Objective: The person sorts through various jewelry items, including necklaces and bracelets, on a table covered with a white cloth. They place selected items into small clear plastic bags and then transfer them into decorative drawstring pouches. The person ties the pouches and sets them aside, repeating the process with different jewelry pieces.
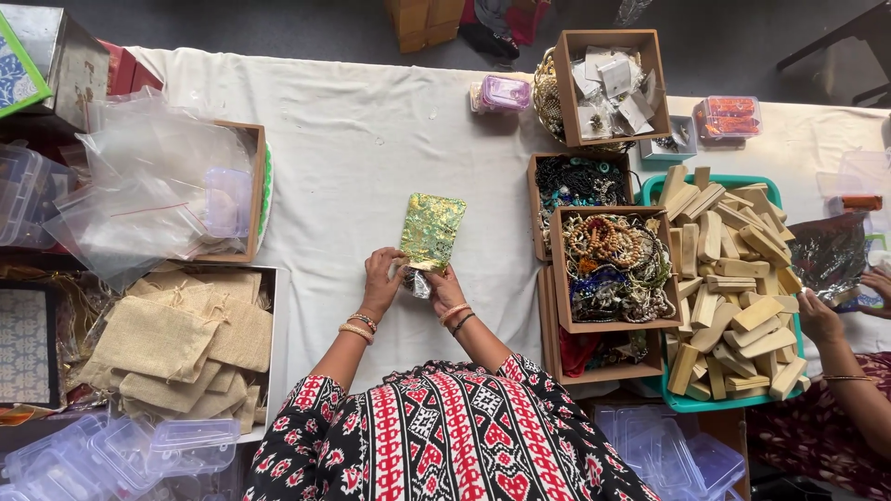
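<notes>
Between both hands, over the middle of the white-covered table [371,158], a small green-and-gold pouch [432,230] of shiny patterned fabric stands up from the fingers, its lower edge pinched and its far end free. It looks light, thin and limp, likely a little slippery from its sheen, so a hold at the two bottom corners or along the open mouth seems the surest; a grip in the middle would probably crumple it. The left hand [382,278] is closed about the pouch's lower left edge, and the right hand [445,288] is closed about its lower right edge; a small clear plastic packet [419,284] shows between them, and which hand has it I cannot tell. To the left lie a box of plain burlap bags [181,348] and a heap of clear plastic bags [148,186], with empty clear containers [121,455] nearer the body. To the right stand cardboard boxes of beaded jewellery [613,264] and a teal tray [715,404] piled with pale wooden blocks [733,278]. Another person's hand [821,320] rests at the tray's right side.
</notes>
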